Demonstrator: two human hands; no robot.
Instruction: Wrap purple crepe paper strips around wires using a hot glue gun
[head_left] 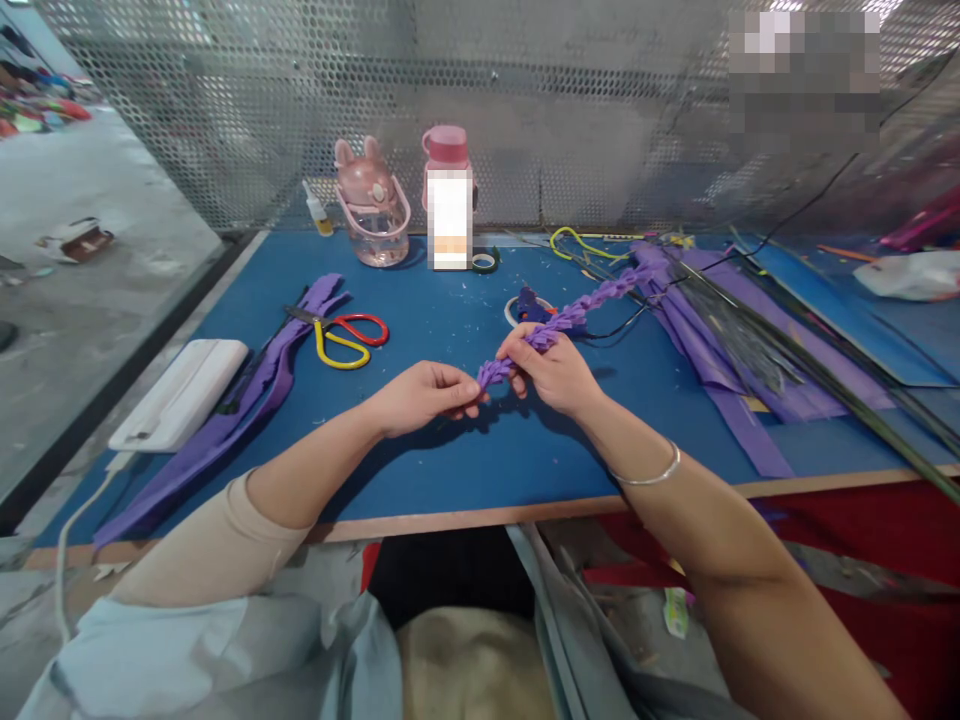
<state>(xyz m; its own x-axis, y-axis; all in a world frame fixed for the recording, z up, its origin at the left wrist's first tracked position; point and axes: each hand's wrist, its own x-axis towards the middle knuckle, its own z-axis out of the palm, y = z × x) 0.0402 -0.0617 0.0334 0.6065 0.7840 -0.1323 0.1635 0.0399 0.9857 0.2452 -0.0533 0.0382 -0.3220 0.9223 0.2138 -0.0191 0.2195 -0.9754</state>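
Note:
A long purple artificial flower stem (pixel 600 296), ruffled along its length, slants up to the right between my hands. My left hand (pixel 431 395) pinches its lower end between thumb and fingertips. Farther up, my right hand (pixel 555 368) is closed around the stem, thumb on top. Just behind my right hand lies a dark blue tool (pixel 529 303), partly covered by the stem, with a pale ring beside it. Scissors (pixel 341 335) with one red and one yellow handle rest to the left, their blades over purple strips (pixel 262 400).
A white power bank (pixel 180 395) with a cable lies at the left. Two pink bottles (pixel 373 200) and a green tape roll (pixel 486 262) stand toward the back. Purple sheets (pixel 795 310) and dark green stems (pixel 832 380) cover the right side. Perforated metal (pixel 525 110) walls the back edge.

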